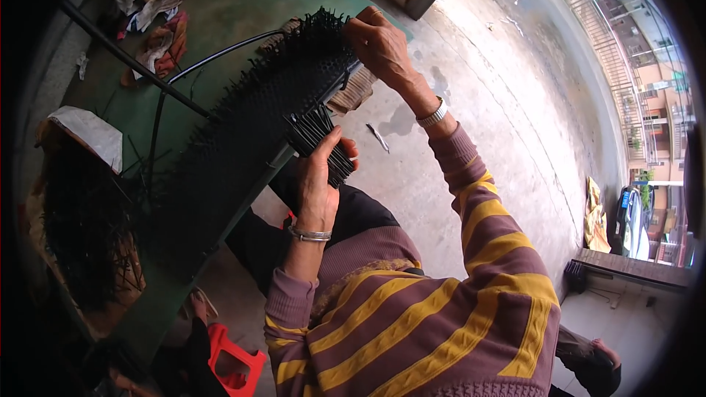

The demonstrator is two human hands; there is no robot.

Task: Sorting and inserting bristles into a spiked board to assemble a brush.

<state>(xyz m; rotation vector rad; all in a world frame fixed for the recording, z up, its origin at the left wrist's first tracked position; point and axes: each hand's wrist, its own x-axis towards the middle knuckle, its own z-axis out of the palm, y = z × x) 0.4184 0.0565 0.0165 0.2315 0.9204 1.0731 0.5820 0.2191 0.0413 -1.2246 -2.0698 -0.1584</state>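
My left hand [318,190] is closed round a bundle of thin black rods [315,129], held over the near edge of a long black perforated board [268,99]. Many thin black pieces [305,33] stick up from the board's far side. At the board's far right end, the fingers of my right hand [379,45] are pinched together next to these upright pieces. What they grip, if anything, is too small to make out. A bracelet circles my left wrist and a light metal band my right.
The board lies on a green table [243,7]. A curved black tube [213,62] crosses behind it. A heap of black strands [81,228] lies at left, partly under a white sheet [92,132]. A red plastic stool [232,364] and parts of other people show below.
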